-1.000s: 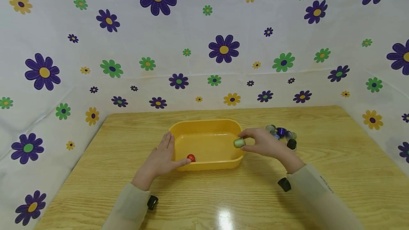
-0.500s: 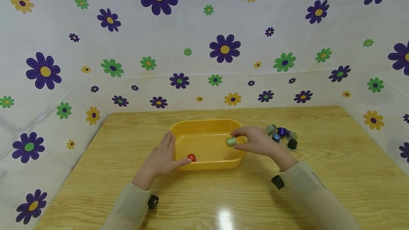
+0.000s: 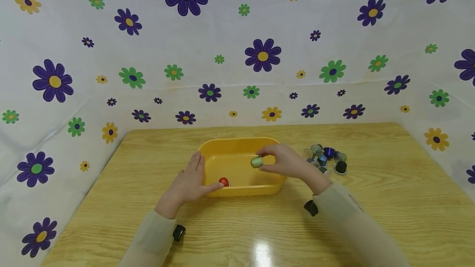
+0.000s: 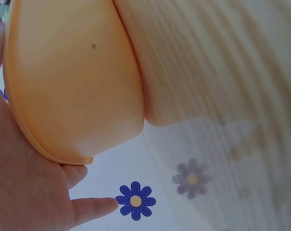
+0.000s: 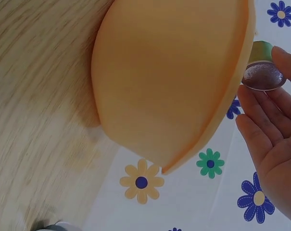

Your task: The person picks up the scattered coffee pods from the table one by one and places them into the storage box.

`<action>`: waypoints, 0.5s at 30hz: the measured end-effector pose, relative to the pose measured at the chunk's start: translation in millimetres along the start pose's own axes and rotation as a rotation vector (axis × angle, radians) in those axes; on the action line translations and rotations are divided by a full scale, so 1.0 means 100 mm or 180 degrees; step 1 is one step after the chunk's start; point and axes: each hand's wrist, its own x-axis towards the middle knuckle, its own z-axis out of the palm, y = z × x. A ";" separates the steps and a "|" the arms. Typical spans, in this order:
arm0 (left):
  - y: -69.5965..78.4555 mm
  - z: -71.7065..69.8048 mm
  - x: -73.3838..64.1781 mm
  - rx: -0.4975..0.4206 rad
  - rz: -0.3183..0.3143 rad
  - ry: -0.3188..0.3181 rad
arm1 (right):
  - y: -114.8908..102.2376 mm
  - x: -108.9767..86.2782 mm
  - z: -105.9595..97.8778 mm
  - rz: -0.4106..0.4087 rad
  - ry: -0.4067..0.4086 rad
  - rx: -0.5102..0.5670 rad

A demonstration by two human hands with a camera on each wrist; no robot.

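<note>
My right hand (image 3: 287, 162) pinches a light green coffee capsule (image 3: 256, 161) between thumb and fingers above the yellow plastic basin (image 3: 245, 192). In the right wrist view the capsule's silver foil lid (image 5: 264, 76) faces the camera. My left hand (image 3: 185, 186) rests on the basin's left end with straight fingers, the thumb lying along the front rim. Inside the basin, near that thumb, a red capsule (image 3: 224, 181) lies at the front left corner. The left wrist view has the palm (image 4: 30, 187) against the basin's rim.
Right of the basin, several coffee capsules lie in a loose group, among them a purple one (image 3: 328, 152), a blue one (image 3: 322, 160) and a dark green one (image 3: 340, 167). A white cloth with flowers (image 3: 208, 52) surrounds the wooden table (image 3: 222, 234) at back and sides.
My right hand has carried the green capsule leftward from the basin's right rim to over its inside. More of the capsule group now shows. The left hand stays in place.
</note>
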 end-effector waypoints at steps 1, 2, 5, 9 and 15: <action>0.00 0.00 0.00 0.0001 0.0006 0.0005 | -0.01 0.02 0.01 -0.0002 -0.0008 -0.0003; 0.00 0.00 0.00 0.0005 0.0006 0.0006 | -0.01 0.03 0.02 0.0001 -0.0012 0.0000; 0.00 0.00 0.00 0.0009 -0.0005 -0.0007 | -0.04 0.07 0.05 0.0012 -0.0028 0.0003; 0.00 0.00 0.00 0.0019 -0.0028 -0.0029 | -0.07 0.14 0.10 -0.0017 -0.0024 0.0024; 0.01 0.00 0.00 -0.0002 -0.0035 -0.0023 | -0.12 0.23 0.18 -0.0102 -0.0017 -0.0040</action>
